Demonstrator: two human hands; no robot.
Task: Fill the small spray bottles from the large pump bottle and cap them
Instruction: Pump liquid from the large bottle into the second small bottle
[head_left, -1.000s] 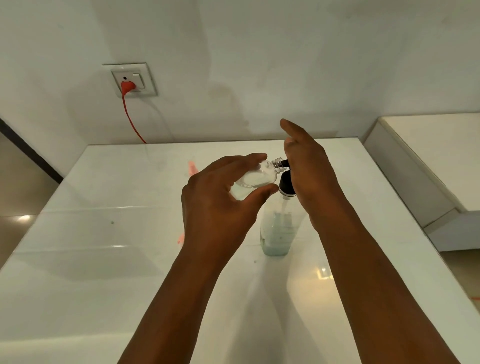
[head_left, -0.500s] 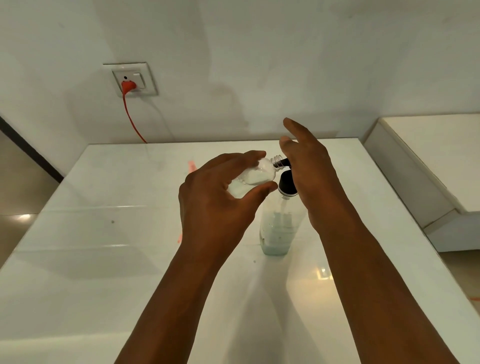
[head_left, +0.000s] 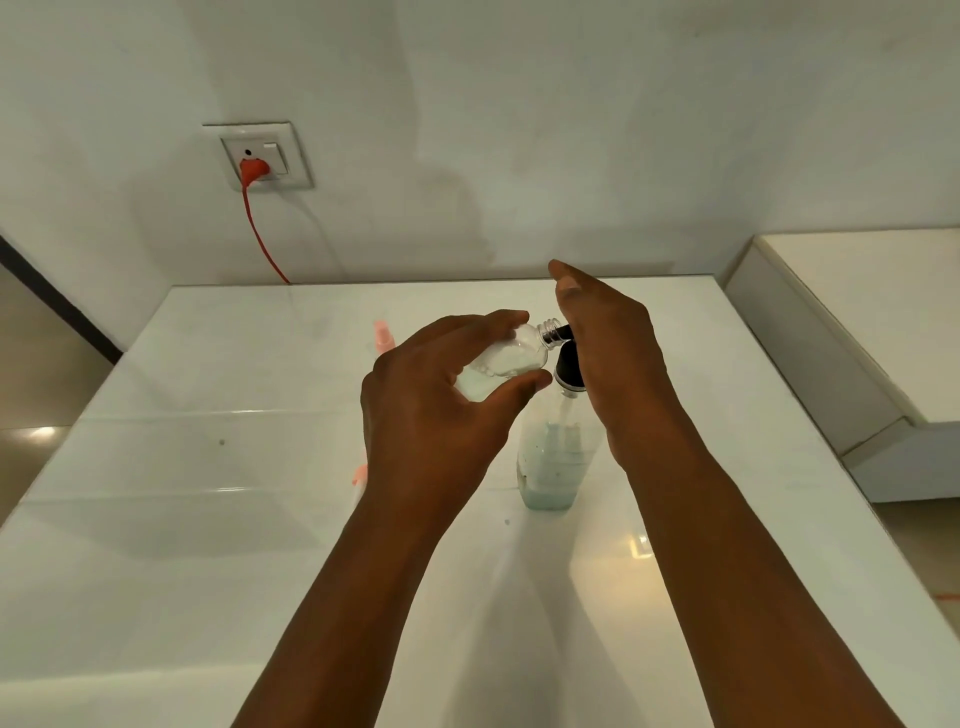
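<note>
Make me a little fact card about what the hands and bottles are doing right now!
left hand: grips the small bottle, tilted, uncapped mouth at the pump spout
right hand: fingers straight, resting over the black pump head
small bottle: clear, some liquid inside
pump bottle: upright on the table, pale liquid low inside
pink pieces: on the table behind the left hand, mostly hidden
wall: socket with a red plug and cord
</note>
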